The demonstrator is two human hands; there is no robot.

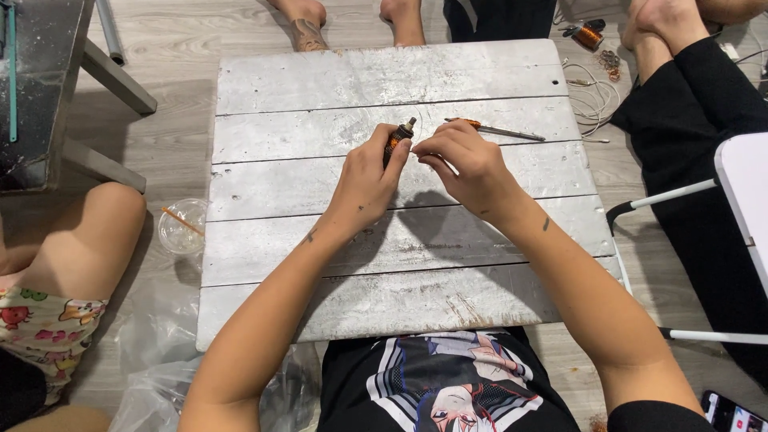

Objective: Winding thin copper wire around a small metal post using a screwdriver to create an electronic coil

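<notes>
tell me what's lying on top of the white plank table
On the table lies one slim tool with an orange handle, beyond the right hand. The left hand holds a small dark cylindrical part above the planks. The hands cover whatever is beneath them.

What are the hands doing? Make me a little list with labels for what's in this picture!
Left hand: holds a small dark coil part upright.
Right hand: fingertips pinch at the top of the coil part.
Table: low, whitish planks.
On table: a thin orange-handled tool, beyond the hands.
Floor, left: a clear plastic cup.
Around: other people's legs.
</notes>
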